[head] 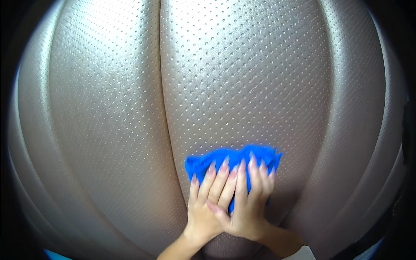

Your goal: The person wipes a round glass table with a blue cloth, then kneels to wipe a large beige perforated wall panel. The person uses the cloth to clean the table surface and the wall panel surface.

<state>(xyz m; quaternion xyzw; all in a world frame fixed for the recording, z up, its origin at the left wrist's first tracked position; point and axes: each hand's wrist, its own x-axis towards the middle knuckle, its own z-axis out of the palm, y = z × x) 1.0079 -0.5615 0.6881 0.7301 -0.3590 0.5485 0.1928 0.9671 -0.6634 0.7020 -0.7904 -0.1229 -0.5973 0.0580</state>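
My left hand (205, 206) and my right hand (251, 208) lie side by side, palms down, on a bright blue cloth (260, 151). Both press it flat against a shiny beige-grey upholstered panel (247, 97) of perforated leather-like material. The right thumb crosses over the back of my left hand. Long pale nails tip the spread fingers. Bunched cloth shows beyond the fingertips and between the hands; the rest of it is hidden under them. A white cuff (300, 253) shows at my right wrist.
A deep seam (164, 107) runs down the upholstery, left of the cloth. Padded side sections (357, 107) curve away at the right, with more at the left. Strong light glares off the upper part. A blue patch (57, 255) shows at the lower left edge.
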